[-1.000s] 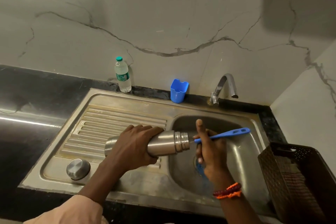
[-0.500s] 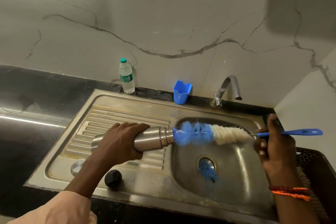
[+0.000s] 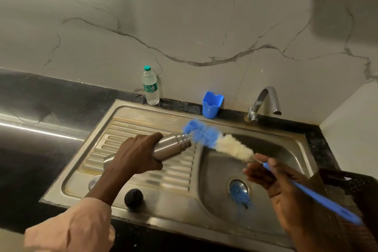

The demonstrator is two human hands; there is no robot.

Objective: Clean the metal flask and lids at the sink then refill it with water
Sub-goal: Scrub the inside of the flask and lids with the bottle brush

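Flask and bottle brush at the sink, brush head just outside the flask mouth.

The left hand (image 3: pixel 136 154) wraps its fingers round the flask (image 3: pixel 169 146), held over the draining board with its long axis pointing toward two o'clock. The brush (image 3: pixel 223 143) lies just beyond the mouth, running toward four o'clock into the right hand (image 3: pixel 274 182), whose loosely curled fingers hold the blue handle. Re-entry would call for lining up the two axes.
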